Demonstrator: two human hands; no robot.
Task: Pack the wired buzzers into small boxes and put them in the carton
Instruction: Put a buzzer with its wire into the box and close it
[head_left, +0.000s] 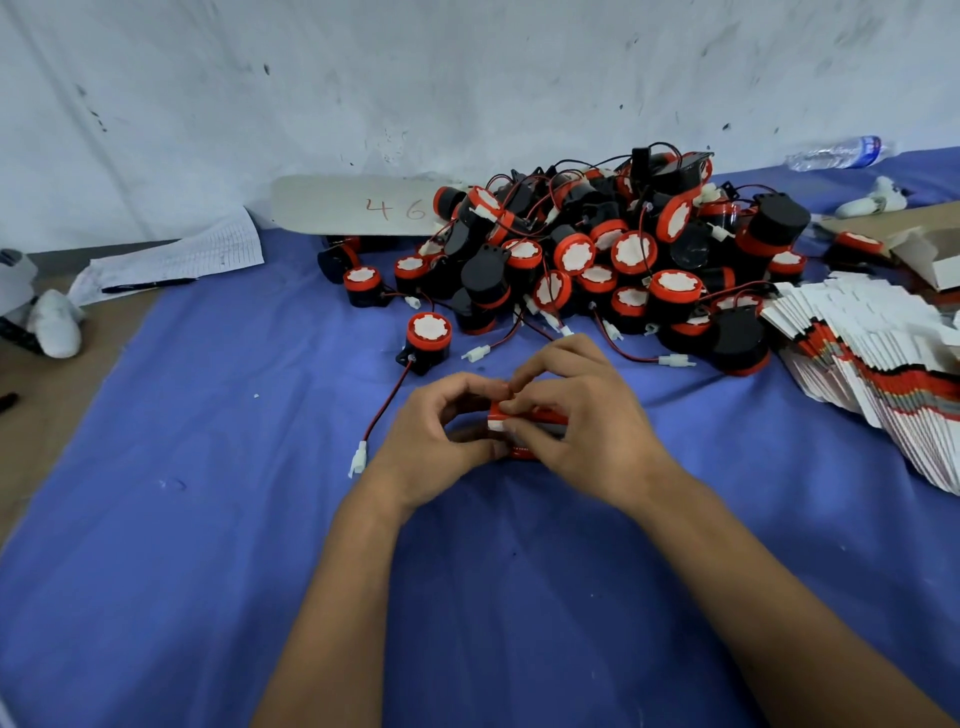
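Note:
A small red and white box (524, 418) sits between both hands at the middle of the blue cloth. My left hand (441, 441) curls around its left side. My right hand (582, 421) grips it from the right, with the fingertips pinching its top flap. Whatever is inside the box is hidden. One loose black and red buzzer (427, 335) lies just beyond the hands, its red and black wire running down to a white plug (358, 457). A big heap of buzzers (597, 249) fills the far middle.
A fanned stack of flat unfolded boxes (878, 358) lies at the right. An open cardboard box (930, 254) is at the far right, a water bottle (836, 152) behind it. Paper sheets with a pen (148, 285) lie far left, beside white gloves (54, 322).

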